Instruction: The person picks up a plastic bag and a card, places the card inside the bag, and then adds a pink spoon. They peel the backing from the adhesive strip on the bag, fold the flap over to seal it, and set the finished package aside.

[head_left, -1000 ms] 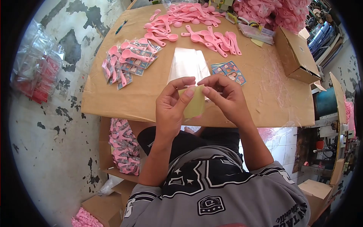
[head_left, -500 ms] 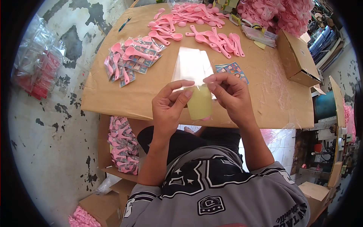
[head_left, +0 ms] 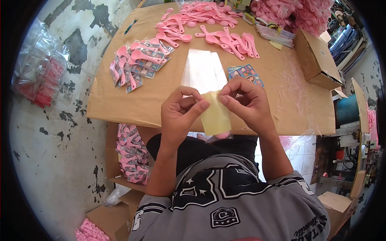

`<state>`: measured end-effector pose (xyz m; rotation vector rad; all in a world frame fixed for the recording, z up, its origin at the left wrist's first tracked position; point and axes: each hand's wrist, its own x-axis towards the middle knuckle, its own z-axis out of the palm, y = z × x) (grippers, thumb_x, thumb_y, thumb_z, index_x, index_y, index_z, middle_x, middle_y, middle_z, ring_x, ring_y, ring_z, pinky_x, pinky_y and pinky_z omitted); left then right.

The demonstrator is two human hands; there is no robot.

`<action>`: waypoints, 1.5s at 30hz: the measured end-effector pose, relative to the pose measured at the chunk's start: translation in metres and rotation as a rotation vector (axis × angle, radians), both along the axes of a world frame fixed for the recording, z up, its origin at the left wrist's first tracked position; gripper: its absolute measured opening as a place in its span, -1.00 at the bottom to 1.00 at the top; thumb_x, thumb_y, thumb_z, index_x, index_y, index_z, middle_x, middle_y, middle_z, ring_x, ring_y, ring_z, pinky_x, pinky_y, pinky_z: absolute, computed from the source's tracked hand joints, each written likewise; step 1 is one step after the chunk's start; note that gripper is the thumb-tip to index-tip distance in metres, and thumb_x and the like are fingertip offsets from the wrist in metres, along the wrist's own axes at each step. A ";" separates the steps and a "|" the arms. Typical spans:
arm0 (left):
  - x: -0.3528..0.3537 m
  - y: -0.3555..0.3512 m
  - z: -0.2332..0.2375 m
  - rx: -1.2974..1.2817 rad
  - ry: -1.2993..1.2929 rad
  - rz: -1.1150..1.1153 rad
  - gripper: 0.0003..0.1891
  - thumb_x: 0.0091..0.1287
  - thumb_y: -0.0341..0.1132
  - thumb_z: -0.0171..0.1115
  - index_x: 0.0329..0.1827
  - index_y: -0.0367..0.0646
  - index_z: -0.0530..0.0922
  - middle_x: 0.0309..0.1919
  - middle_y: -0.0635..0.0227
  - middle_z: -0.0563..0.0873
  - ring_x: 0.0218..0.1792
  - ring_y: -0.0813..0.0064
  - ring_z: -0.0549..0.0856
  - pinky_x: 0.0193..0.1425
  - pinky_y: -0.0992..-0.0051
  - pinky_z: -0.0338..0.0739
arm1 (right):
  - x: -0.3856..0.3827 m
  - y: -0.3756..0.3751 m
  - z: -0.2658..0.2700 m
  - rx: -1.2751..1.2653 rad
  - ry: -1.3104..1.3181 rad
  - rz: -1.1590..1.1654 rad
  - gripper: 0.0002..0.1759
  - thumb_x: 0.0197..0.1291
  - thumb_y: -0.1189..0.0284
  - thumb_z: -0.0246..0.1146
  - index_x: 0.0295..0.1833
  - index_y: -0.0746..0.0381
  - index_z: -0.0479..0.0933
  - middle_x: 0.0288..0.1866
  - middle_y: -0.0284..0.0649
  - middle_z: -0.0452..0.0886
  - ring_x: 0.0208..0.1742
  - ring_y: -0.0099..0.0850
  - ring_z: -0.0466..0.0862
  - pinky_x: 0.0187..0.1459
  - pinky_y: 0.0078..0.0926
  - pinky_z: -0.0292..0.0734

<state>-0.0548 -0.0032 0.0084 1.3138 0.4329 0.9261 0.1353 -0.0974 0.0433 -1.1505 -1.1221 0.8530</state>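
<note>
L hand [head_left: 177, 114] & R hand [head_left: 248, 105] pinch 1 ylw card [head_left: 215, 118] near top, 1 pink spoon [head_left: 222, 135] peeking below.

Yellow card [head_left: 216, 117] between left fingers [head_left: 199, 107] and right fingers [head_left: 228, 103], pink spoons [head_left: 212, 39] beyond

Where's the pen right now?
In the head view, the pen lies near the far left edge of the table, beyond the bagged pink spoons and left of the loose pink spoons.
</note>
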 end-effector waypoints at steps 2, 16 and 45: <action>0.001 0.000 0.006 -0.102 -0.068 -0.036 -0.68 0.55 -0.45 0.34 0.28 -0.30 0.52 -0.15 0.14 0.87 -0.12 0.57 0.81 0.04 0.54 0.71 | 0.000 0.000 0.001 -0.020 0.029 -0.014 -0.81 0.40 0.52 0.44 0.04 0.32 0.65 -0.18 -0.39 0.66 -0.15 -0.69 0.64 -0.17 -0.74 0.53; -0.033 0.072 0.040 0.820 0.088 0.534 -0.67 0.53 -0.45 0.35 0.32 -0.24 0.68 0.18 0.09 0.82 0.28 0.31 0.77 0.40 0.29 0.61 | 0.044 -0.004 0.005 0.004 -0.427 -0.531 -0.75 0.43 0.44 0.42 0.13 0.29 0.64 -0.15 -0.33 0.67 -0.27 -0.65 0.58 -0.23 -0.66 0.50; -0.031 0.207 0.003 1.091 0.764 0.384 -0.50 0.51 -0.01 0.35 0.44 0.06 0.57 0.44 0.11 0.56 0.49 0.07 0.50 0.54 0.03 0.33 | 0.090 -0.010 -0.034 -0.060 -0.366 -0.738 -0.72 0.55 0.29 0.36 -0.09 0.32 0.63 -0.33 -0.40 0.67 -0.31 -0.67 0.53 -0.24 -0.61 0.44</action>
